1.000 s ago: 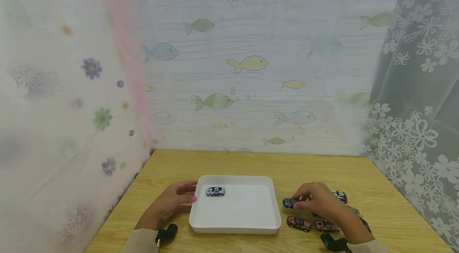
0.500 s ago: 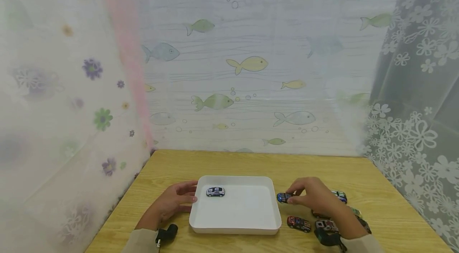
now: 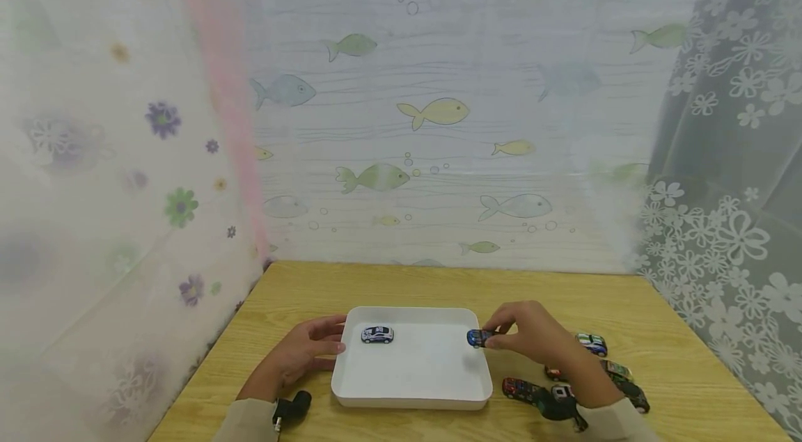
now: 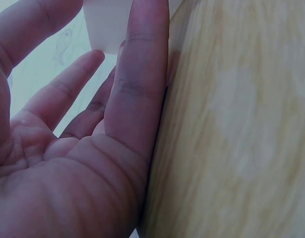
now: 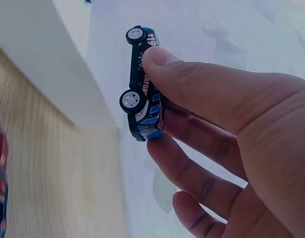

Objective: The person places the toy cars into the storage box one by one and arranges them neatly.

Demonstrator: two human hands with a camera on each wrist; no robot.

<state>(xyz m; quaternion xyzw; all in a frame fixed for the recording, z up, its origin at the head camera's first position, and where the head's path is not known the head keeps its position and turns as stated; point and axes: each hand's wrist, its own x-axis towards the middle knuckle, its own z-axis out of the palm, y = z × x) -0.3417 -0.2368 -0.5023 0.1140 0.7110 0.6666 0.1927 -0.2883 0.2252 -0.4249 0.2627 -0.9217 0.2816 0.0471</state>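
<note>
A blue and black toy car is pinched between the thumb and fingers of my right hand. In the head view this blue car hangs over the right rim of a white tray. The right wrist view shows its white wheels and printed side. Inside the tray, towards the back left, stands a white and dark toy car. My left hand rests on the table against the tray's left side. Its fingers are extended and touch the tray wall.
Right of the tray, several toy cars stand on the wooden table, among them a red and black one and a green and white one. My right forearm and wrist camera partly cover some. Patterned curtains enclose the table's back and sides.
My right hand has lifted the blue toy car from the table and carried it left, over the tray's right rim. My left hand and the tray have stayed put.
</note>
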